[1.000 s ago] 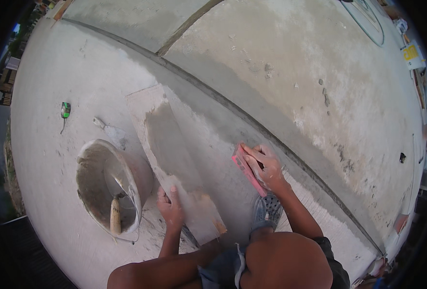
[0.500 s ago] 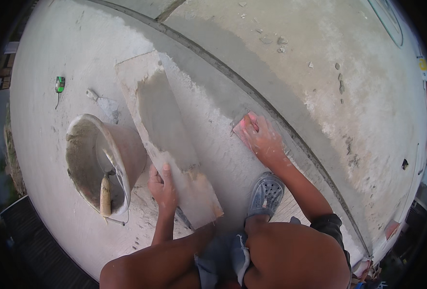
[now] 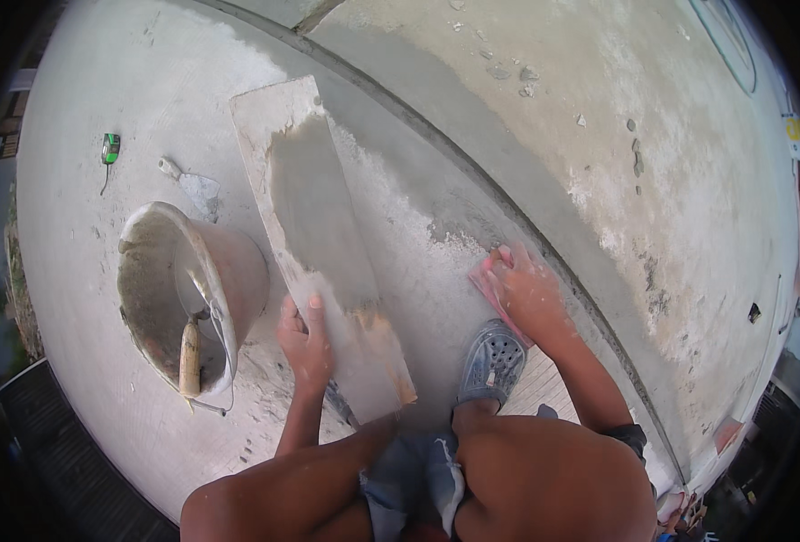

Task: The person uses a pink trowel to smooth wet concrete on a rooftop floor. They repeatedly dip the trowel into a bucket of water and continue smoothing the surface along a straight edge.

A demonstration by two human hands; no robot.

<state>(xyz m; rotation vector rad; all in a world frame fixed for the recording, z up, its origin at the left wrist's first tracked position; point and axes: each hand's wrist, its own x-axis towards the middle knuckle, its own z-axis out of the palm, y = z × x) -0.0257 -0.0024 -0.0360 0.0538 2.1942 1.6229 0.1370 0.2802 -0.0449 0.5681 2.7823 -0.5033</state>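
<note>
My left hand (image 3: 305, 341) grips the near left edge of a long flat board (image 3: 380, 366), its thumb lying on top. Smooth grey wet mortar (image 3: 314, 203) covers much of the board's upper face. On the right, my right hand (image 3: 528, 289) is closed around a flat pink float (image 3: 497, 287) and presses it to the concrete beside the edge of a darker wet strip (image 3: 418, 181). My fingers hide part of the float. Left of the board stands a mortar-stained bucket (image 3: 246, 271), with a wooden-handled tool (image 3: 190, 357) leaning inside it.
A putty knife (image 3: 200, 190) and a green tape measure (image 3: 109, 149) lie beyond the bucket. A dark groove (image 3: 472, 172) curves across the floor to the right of the board. My grey clog (image 3: 493, 361) is close below the right hand. Small rubble (image 3: 528, 77) lies at the far right.
My right hand has drawn the pink float toward me and to the right, close to the clog. The board has shifted slightly in view, still in my left hand.
</note>
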